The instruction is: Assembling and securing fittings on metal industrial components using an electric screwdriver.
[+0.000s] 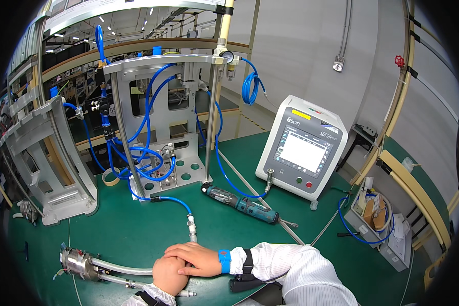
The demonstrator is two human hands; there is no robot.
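My left hand (169, 275) rests low on the green table, its back rounded and its fingers hidden from sight. Across it lies my right hand (203, 260), fingers stretched flat over its back. A clear hose (122, 268) runs from a metal cylinder (79, 263) on the left up to my left hand; whether that hand grips it is hidden. Below it, a second tube (115, 279) passes by the left wrist, and a small metal fitting (187, 294) shows on the other side. Just beyond my right hand, a blue air hose (176, 200) ends in a metal coupling (191, 227).
A white tester with a screen (303, 153) stands at back right. A teal power screwdriver (242, 204) lies before it. An aluminium fixture (163, 112) with blue hoses rises behind; another frame (51, 153) stands left. Tape (110, 177) and grey bins (370, 219) are near.
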